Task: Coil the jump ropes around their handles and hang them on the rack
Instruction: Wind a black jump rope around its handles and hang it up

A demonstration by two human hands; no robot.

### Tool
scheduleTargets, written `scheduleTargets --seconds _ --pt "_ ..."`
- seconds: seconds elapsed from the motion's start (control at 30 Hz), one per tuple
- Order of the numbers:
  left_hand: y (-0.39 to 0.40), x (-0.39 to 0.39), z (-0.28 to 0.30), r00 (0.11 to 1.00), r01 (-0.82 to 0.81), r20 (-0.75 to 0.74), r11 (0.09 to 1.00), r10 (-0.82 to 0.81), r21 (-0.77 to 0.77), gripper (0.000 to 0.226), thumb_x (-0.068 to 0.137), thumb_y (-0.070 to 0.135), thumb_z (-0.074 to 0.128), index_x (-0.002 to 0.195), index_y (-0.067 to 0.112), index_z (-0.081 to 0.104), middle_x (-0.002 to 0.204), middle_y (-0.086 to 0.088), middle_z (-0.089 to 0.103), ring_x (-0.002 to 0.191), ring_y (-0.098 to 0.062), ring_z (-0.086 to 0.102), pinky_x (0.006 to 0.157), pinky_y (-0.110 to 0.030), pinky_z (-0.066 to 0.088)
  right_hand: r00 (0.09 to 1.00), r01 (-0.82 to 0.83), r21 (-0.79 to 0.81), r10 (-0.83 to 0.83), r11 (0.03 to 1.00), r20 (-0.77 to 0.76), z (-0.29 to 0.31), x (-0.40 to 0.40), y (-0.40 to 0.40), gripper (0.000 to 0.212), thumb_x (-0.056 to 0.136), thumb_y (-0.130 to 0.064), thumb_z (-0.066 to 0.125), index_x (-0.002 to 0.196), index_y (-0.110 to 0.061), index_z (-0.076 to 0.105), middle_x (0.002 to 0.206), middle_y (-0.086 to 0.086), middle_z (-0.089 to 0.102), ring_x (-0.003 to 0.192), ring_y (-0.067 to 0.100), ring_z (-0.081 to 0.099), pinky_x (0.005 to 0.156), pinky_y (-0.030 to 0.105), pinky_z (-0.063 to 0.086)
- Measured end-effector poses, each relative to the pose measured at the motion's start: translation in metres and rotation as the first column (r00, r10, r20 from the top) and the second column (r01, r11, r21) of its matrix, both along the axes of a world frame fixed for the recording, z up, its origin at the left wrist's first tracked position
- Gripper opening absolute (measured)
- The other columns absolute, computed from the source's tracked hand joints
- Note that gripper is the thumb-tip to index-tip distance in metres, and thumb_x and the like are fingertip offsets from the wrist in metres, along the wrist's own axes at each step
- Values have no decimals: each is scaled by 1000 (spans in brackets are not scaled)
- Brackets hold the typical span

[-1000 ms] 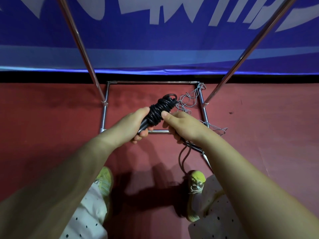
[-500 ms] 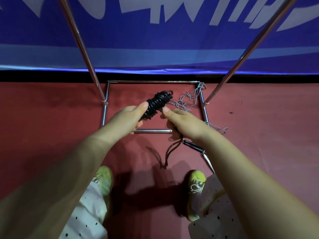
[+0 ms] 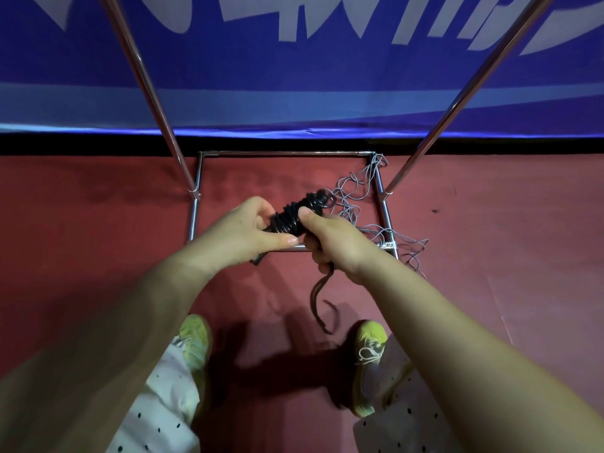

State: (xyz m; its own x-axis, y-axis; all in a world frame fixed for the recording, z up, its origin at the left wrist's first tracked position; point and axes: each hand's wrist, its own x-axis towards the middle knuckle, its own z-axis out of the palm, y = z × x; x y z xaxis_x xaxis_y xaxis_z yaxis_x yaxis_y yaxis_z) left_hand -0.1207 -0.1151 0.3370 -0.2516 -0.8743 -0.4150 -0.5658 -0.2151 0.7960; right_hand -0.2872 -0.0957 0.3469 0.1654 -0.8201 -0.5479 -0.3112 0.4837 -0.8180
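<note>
From the head camera, looking down, both hands meet over the near rail of the rack's floor frame (image 3: 192,220), a chrome rectangle lying on the red floor (image 3: 98,223) against a blue banner (image 3: 294,76). The left hand (image 3: 242,233) grips the lower end of the black jump rope (image 3: 294,215), its fingers curled round the bundle from the left and the thumb stretched along the underside toward the other hand. The right hand (image 3: 333,243) clasps the same bundle from the right, thumb pressed on top of the coils and fingers wrapped beneath. The rope is wound in tight turns round its handles, the bundle tilted so its far end points up and to the right, over the inside of the frame. A loose tail of black rope (image 3: 318,299) hangs below the right hand and curls just above the floor, between the two yellow-green shoes (image 3: 369,341). A tangle of thin grey cord (image 3: 356,197) lies inside the frame's far right corner and spills over its right rail and near right corner onto the floor. Two slanted chrome poles (image 3: 147,83) rise from the side rails toward the top edge of the view. Dotted white trouser legs (image 3: 163,407) show at the bottom.
</note>
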Motion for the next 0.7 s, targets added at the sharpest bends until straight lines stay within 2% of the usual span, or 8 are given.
scheduleTargets --seconds 0.1,0.2,0.27,0.33,0.4,0.53,0.63,0.7 --pt "1 4 10 967 35 -246 928 61 370 66 61 70 67 95 15 57 67 -3 67 60 -15 62 63 -31 47 991 -42 -90 53 995 126 9 0 0 29 105 -29 35 77 -21 41 65 -3 33 40 5 27 49 26 26" --pt "0 11 20 902 156 -404 757 153 635 87 68 80 23 83 5 65 69 -15 66 57 -25 64 57 -29 51 979 -87 -192 120 977 166 14 -2 3 25 104 -28 37 80 -22 43 66 -3 34 48 9 28 52 29 26" --pt "0 14 19 844 208 -492 717 211 665 90 73 79 17 75 4 68 55 -11 57 43 -20 52 43 -22 41 969 -110 -253 161 961 186 17 -4 4 19 97 -35 41 85 -21 46 68 -2 36 53 11 30 51 28 29" --pt "1 10 19 808 250 -545 709 223 660 84 74 78 20 74 5 61 44 -2 39 35 -12 34 39 -17 26 956 -150 -296 214 944 200 19 -7 4 16 93 -33 41 86 -19 45 68 0 37 55 12 31 50 25 29" --pt "0 6 19 841 212 -517 784 157 583 77 73 77 22 75 6 53 43 1 32 35 -10 28 41 -17 19 958 -177 -303 235 936 166 19 -10 3 17 97 -28 42 83 -18 43 69 3 36 56 13 32 50 21 32" --pt "0 1 15 930 59 -362 938 72 341 71 79 74 21 76 10 52 45 2 34 37 -11 28 43 -20 18 980 -185 -232 196 955 27 12 -13 0 21 103 -29 42 83 -26 48 68 -3 42 53 7 41 64 33 46" --pt "-1 -1 14 907 5 -391 926 155 377 71 88 70 15 75 11 52 44 3 33 36 -10 27 42 -19 18 991 -126 -192 114 973 -71 9 -14 -5 34 98 -42 47 77 -17 58 57 -6 45 52 12 44 69 39 47" --pt "-2 0 17 854 15 -467 887 228 461 73 86 73 16 75 9 50 43 3 31 34 -9 26 40 -18 17 997 -56 -161 62 985 34 12 -14 -8 45 93 -51 52 73 -11 58 47 -7 40 46 13 39 68 38 44"
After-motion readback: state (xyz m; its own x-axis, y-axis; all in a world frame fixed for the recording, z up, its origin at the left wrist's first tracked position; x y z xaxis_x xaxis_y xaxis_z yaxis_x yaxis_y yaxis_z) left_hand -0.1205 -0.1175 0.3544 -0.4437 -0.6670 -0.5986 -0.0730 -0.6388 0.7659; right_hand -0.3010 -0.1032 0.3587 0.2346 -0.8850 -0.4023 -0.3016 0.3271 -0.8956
